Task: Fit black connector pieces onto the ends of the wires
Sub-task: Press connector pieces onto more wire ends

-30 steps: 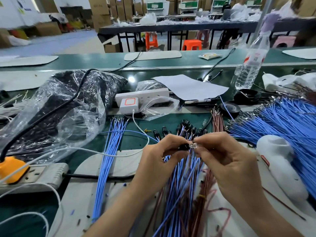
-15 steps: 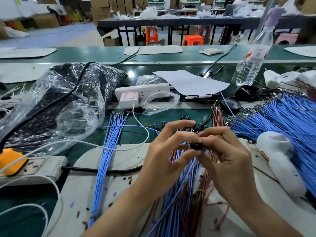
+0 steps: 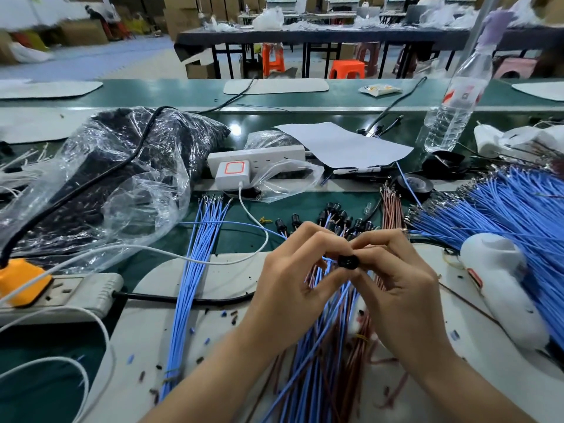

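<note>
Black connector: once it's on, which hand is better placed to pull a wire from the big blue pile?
Right, probably. The right hand is nearer the big blue pile; the left hand is on the far side. Both pinch the black connector.

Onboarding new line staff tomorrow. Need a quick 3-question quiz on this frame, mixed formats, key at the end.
1. True or false: the left hand and the right hand pinch the black connector piece between them.
2. Multiple choice: the water bottle stands A) at the far right of the bench, B) at the near left, C) on the floor.
3. Fill in: the big loose wire bundle to the right of the hands is ____ in colour.

Key: 1 true; 2 A; 3 blue.
</note>
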The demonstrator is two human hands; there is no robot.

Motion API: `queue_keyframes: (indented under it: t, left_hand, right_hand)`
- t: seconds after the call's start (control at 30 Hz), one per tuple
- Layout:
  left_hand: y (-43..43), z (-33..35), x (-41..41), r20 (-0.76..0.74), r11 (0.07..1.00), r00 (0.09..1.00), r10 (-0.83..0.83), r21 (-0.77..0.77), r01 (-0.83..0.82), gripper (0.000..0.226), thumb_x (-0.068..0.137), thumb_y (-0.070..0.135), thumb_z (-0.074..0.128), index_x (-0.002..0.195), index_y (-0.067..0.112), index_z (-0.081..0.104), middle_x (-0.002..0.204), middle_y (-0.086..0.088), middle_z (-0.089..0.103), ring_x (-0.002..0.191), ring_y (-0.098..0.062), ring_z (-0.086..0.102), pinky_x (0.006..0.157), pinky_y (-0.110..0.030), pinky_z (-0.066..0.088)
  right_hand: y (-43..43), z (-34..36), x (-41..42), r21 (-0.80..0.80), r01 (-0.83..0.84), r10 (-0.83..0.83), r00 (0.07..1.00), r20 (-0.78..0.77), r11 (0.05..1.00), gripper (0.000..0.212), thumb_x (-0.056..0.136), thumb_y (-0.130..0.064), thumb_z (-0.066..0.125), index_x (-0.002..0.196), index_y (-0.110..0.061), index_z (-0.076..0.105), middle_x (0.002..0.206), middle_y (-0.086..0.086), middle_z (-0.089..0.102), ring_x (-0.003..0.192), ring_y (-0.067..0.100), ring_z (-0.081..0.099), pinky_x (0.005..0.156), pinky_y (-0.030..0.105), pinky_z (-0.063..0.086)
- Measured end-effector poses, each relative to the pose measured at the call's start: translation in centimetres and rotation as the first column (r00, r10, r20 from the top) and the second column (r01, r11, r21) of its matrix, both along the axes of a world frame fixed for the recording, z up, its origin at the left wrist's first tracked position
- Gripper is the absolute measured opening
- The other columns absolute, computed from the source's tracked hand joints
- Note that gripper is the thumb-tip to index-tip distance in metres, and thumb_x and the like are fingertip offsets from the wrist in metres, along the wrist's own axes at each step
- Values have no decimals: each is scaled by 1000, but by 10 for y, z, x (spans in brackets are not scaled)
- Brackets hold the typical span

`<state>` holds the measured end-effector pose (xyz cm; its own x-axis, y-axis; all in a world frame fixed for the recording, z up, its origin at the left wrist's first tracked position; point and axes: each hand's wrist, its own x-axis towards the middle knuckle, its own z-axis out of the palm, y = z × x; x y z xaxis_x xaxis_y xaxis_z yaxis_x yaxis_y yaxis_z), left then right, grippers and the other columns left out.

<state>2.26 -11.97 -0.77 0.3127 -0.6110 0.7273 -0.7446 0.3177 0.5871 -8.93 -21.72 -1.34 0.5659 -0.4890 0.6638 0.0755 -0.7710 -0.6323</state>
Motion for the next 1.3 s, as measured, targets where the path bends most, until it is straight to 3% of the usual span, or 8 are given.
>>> queue_keyframes:
  t: [0.13, 0.23, 0.33, 0.47, 0.6, 0.97, 1.17, 1.3]
  left_hand:
    - [0, -2, 4, 17, 998, 1000, 8, 63, -9, 15, 83, 9, 71, 95, 8, 62, 90, 1, 58, 83, 1, 53, 74, -17, 45]
    - [-1, -4, 7, -4, 992, 999, 38, 123, -37, 20, 85, 18, 69, 100, 22, 56, 94, 6, 62, 88, -1, 56, 80, -19, 47]
    - [-1, -6, 9, -78, 981, 996, 41, 192, -26, 22, 85, 19, 67, 100, 27, 54, 95, 3, 67, 93, -12, 63, 85, -34, 51]
    - [-2, -6, 9, -85, 983, 996, 38, 183, -22, 20, 84, 18, 68, 100, 19, 57, 93, 12, 67, 90, -3, 64, 84, -28, 51]
    - [-2, -7, 11, -81, 983, 996, 33, 185, -17, 19, 82, 12, 70, 99, 9, 62, 90, 13, 66, 88, -1, 64, 83, -18, 49]
    - [-3, -8, 10, -98, 981, 995, 13, 193, 7, 17, 83, 13, 68, 100, 12, 67, 89, 6, 70, 84, -7, 65, 79, -23, 51]
    - [-3, -8, 9, -99, 976, 994, 41, 218, -19, 21, 82, 18, 69, 102, 12, 70, 91, 2, 72, 83, -10, 65, 78, -35, 52]
    - [-3, -7, 7, -79, 973, 995, 54, 228, -35, 23, 81, 24, 68, 101, 13, 72, 88, 3, 72, 80, -13, 65, 75, -36, 50]
  right_hand:
    - [-2, 0, 2, 62, -42, 44, 999, -30, 997, 10, 77, -7, 74, 87, -9, 74, 91, -2, 60, 83, 7, 62, 73, 23, 54]
    - [-10, 4, 0, 118, -5, 6, 1000, -7, 993, 33, 76, 9, 73, 87, -21, 70, 92, -3, 62, 84, 6, 63, 75, 14, 51]
    - [-14, 12, -6, 165, -61, 44, 993, 107, 984, 29, 81, 1, 69, 88, -28, 69, 92, -6, 64, 82, 11, 65, 72, 15, 50]
    - [-6, 16, -7, 140, -187, 170, 977, 126, 972, 23, 80, 2, 64, 87, -20, 66, 90, -5, 64, 86, 16, 65, 77, 20, 52]
    - [-6, 19, -8, 31, -120, 118, 991, 62, 992, 17, 78, 2, 64, 82, -14, 66, 89, -3, 65, 85, 12, 66, 75, 19, 53]
    - [-10, 22, -9, 172, -150, 149, 989, 24, 974, 25, 74, 0, 64, 84, -23, 64, 82, -10, 65, 78, 12, 66, 71, 17, 51]
    - [-13, 23, -10, 30, -109, 111, 992, -65, 994, 15, 74, 1, 62, 82, -12, 67, 83, -7, 65, 76, 8, 64, 69, 20, 52]
    - [-16, 23, -10, 41, -101, 104, 990, -98, 994, 22, 75, 7, 66, 81, -14, 68, 81, -6, 65, 73, 11, 63, 68, 25, 53]
